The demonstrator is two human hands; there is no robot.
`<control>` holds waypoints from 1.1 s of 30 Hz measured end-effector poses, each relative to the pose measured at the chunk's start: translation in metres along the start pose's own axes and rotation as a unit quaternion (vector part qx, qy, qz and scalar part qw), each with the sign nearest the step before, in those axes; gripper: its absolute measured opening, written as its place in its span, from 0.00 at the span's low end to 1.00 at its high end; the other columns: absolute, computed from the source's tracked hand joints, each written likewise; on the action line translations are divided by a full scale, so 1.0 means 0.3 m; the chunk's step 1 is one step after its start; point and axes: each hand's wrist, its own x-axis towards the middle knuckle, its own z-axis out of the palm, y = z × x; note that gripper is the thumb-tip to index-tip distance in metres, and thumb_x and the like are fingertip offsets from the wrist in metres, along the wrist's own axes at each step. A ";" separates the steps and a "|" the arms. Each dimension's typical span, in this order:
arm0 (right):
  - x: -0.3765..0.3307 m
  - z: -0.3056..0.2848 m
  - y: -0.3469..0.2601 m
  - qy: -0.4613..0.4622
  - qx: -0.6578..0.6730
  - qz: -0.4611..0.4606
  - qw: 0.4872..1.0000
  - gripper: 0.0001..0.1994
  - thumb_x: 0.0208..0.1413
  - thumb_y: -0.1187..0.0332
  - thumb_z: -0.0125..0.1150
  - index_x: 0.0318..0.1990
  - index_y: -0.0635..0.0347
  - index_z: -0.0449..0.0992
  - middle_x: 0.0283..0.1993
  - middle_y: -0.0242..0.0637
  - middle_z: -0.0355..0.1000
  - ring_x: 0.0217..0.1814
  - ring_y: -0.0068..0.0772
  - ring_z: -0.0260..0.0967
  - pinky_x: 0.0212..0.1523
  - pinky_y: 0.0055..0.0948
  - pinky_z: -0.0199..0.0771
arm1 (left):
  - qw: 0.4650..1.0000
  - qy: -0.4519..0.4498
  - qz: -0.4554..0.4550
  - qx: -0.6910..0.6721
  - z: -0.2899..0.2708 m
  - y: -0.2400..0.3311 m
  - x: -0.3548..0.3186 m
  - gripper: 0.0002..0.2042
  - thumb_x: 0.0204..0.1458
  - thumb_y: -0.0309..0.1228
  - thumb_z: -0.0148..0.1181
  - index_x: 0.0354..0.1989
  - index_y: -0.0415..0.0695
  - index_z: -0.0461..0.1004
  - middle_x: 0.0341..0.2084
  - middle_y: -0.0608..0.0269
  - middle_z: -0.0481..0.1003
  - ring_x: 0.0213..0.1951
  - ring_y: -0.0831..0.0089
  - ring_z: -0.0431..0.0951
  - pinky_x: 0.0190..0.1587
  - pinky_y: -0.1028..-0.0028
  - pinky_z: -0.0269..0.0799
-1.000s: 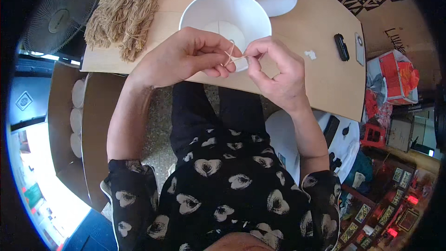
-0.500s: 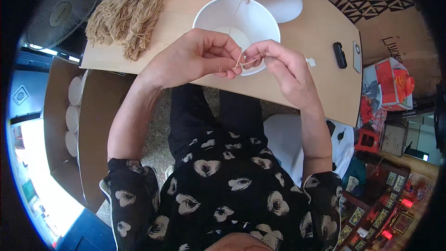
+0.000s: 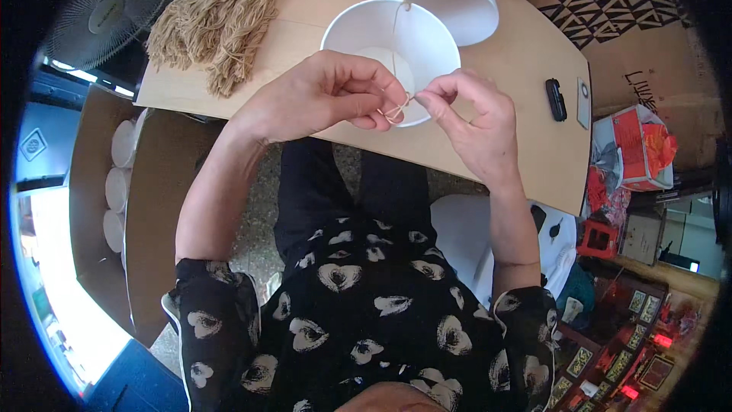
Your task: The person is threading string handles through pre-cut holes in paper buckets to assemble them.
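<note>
My left hand (image 3: 335,95) pinches a thin tan string (image 3: 396,112) that makes a small loop at the fingertips. On the other side, my right hand (image 3: 473,114) grips the same string between thumb and forefinger. Both hands are over the near rim of a white paper bucket (image 3: 335,33) on the table edge. From the bucket's far rim a length of string runs across the inside toward my fingers. Whether the loop is knotted I cannot tell.
A heap of tan string bundles (image 3: 217,19) lies at the table's left. Stacked paper buckets (image 3: 457,8) stand at the back. A black object (image 3: 556,99) and a phone-like slab (image 3: 583,103) lie right. An open cardboard box (image 3: 164,206) holds white round items.
My right hand has shifted slightly right, away from the left fingers, drawing on the string. The loop now sits closer to the left fingertips. The whole view has shifted a little.
</note>
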 end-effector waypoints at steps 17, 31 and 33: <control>-0.031 0.049 -0.004 0.053 0.065 -0.005 0.997 0.03 0.55 0.78 0.66 0.36 0.66 0.77 0.33 0.31 0.74 0.37 0.20 0.69 0.41 0.21 0.69 | 0.998 0.061 -0.018 -0.017 0.007 -0.027 0.013 0.08 0.57 0.26 0.63 0.40 0.34 0.76 0.33 0.59 0.81 0.36 0.77 0.82 0.41 0.79 0.79; -0.026 0.083 0.020 0.088 0.077 0.018 0.993 0.03 0.53 0.77 0.66 0.34 0.64 0.78 0.32 0.33 0.76 0.36 0.28 0.72 0.45 0.28 0.67 | 0.998 0.069 -0.002 -0.010 0.022 -0.021 0.035 0.11 0.63 0.34 0.57 0.45 0.38 0.75 0.34 0.59 0.81 0.37 0.76 0.83 0.41 0.80 0.80; -0.019 0.093 0.023 0.099 0.080 0.000 0.992 0.04 0.52 0.76 0.68 0.32 0.62 0.78 0.30 0.34 0.76 0.33 0.32 0.72 0.44 0.31 0.66 | 0.999 0.051 0.002 -0.008 0.018 -0.027 0.035 0.11 0.65 0.35 0.54 0.48 0.40 0.73 0.37 0.58 0.82 0.40 0.76 0.83 0.44 0.77 0.79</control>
